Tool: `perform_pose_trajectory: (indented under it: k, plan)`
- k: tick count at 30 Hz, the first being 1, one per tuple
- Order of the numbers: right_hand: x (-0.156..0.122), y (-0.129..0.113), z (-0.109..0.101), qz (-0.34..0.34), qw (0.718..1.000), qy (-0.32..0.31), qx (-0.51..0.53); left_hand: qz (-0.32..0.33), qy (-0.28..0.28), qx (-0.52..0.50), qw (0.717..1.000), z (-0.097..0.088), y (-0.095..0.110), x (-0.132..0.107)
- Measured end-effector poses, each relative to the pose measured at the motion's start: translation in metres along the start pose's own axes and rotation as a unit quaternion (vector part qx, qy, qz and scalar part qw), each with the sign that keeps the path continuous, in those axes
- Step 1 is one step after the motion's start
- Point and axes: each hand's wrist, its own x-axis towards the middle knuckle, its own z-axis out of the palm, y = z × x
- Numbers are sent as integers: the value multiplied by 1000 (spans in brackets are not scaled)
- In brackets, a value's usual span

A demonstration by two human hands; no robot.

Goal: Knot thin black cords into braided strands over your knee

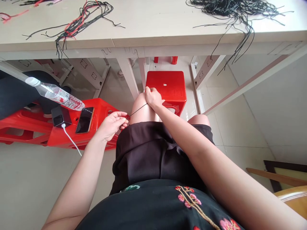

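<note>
Your left hand (111, 125) and right hand (153, 97) are apart, with a thin black cord (139, 109) stretched taut between them, just above your left knee (144, 108). Your left fingertips (124, 118) are pinched on the cord, though the exact grip is partly hidden, and your right hand is closed over the cord's other end as it rests on that knee. Below the cord are your black shorts (153, 153), and nearer you is your black embroidered top (192, 201). A red plastic stool (100, 108) stands just left of your left hand, carrying a smartphone (84, 120), a black charger (59, 116) with a white cable (72, 140), and a clear water bottle (56, 94) lying tilted near the phone. Another red stool (165, 83) stands ahead of your knees, under the table (153, 22). Near the table's far edge on the left lies a tangle of black and red braided cords (74, 25), and toward the right a bunch of black cords (240, 16) spills over the near edge.
</note>
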Motion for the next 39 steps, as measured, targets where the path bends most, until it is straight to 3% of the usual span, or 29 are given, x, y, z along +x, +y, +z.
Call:
perform_pose_trajectory:
  k: [5,13,18,22,26,31,39]
  plan:
    - [0,1,1,-4,1000,-1,5,-20,-27,28,999,3,7,-1]
    - [2,4,3,-7,1000,-1,25,-2,-31,27,999,2,16,-2]
    - [0,2,4,-3,1000,-2,20,64,-15,101,993,13,17,9]
    - [-2,-2,3,4,1000,-3,8,193,29,179,964,40,26,22]
    - [-3,-3,2,6,1000,-11,9,277,70,295,912,69,35,31]
    - [-1,1,2,2,1000,-10,24,310,97,381,865,85,37,40]
    - [4,6,8,-8,999,-16,40,318,64,416,849,82,38,51]
